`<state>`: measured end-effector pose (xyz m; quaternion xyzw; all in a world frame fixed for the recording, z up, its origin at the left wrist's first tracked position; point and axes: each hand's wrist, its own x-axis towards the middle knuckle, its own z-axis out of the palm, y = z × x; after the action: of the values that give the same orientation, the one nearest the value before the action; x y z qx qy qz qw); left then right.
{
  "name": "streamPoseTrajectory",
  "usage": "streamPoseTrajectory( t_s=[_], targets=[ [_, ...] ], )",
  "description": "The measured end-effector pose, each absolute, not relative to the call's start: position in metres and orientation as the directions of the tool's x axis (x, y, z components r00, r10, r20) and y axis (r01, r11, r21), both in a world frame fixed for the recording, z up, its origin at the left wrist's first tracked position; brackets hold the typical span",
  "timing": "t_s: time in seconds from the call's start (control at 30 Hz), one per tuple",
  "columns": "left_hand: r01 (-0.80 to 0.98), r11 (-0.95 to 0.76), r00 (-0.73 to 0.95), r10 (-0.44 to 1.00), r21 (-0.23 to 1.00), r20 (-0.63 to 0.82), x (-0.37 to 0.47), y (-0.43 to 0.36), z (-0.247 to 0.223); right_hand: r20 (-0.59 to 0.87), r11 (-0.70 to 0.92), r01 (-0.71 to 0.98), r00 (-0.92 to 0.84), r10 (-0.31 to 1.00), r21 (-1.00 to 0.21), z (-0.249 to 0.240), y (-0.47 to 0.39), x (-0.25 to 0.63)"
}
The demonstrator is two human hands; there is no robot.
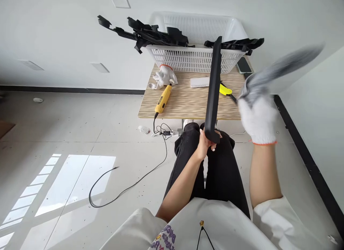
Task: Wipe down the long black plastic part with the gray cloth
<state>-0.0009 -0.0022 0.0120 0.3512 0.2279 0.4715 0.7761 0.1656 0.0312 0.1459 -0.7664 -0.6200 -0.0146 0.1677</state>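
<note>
Clutching the bar [213, 85] by its near end in the left hand [204, 145], over lap [224, 164] and table [185, 103], gripping a blurred cloth [282, 69] in the right hand [258, 119]—probably light, stiff, a bit slick, so best held by that end!

My R hand [259, 117] is blurred; the grey cloth [285, 65] in it is just a smear, can't make out folds; the black strip [213, 86] hides some fingers of my L hand [203, 144] & the R end of the white block [199, 82]; my shirt print [167, 236] & a brown thing [5, 128] at far left get cut off by pic edges.
</note>
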Motion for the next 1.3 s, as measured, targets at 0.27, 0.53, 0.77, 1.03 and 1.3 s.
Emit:
streamPoseTrajectory(
  t_s=[0.27, 0.53, 0.77, 1.03, 1.3],
  targets=[
    [-0.618, 0.712, 0.733, 0.675, 0.332, -0.085, -0.022, 0.003, 0.025, 0.158, 0.113, 0.952, -0.070, 0.985, -0.286, 0.129, 0.067, 0.137],
    [-0.527, 0.698, 0.781, 0.623, 0.485, -0.049, -0.027, 0.002, 0.012, 0.056, -0.393, 0.875, 0.424, 0.904, -0.284, 0.107, 0.088, 0.205],
    [-0.551, 0.567, 0.766, 0.635, 0.612, 0.101, -0.017, 0.001, 0.013, -0.018, -0.473, 0.867, 0.476, 0.879, -0.157, 0.090, 0.090, 0.230],
    [-0.616, 0.534, 0.632, 0.774, 0.580, -0.040, -0.012, 0.000, 0.021, 0.040, -0.303, 0.943, 0.311, 0.950, -0.135, 0.097, 0.148, 0.220],
    [-0.457, 0.356, 0.388, 0.904, 0.815, -0.177, -0.002, -0.001, 0.015, -0.169, -0.384, 0.919, 0.365, 0.916, -0.095, 0.108, 0.149, 0.238]
  ],
)
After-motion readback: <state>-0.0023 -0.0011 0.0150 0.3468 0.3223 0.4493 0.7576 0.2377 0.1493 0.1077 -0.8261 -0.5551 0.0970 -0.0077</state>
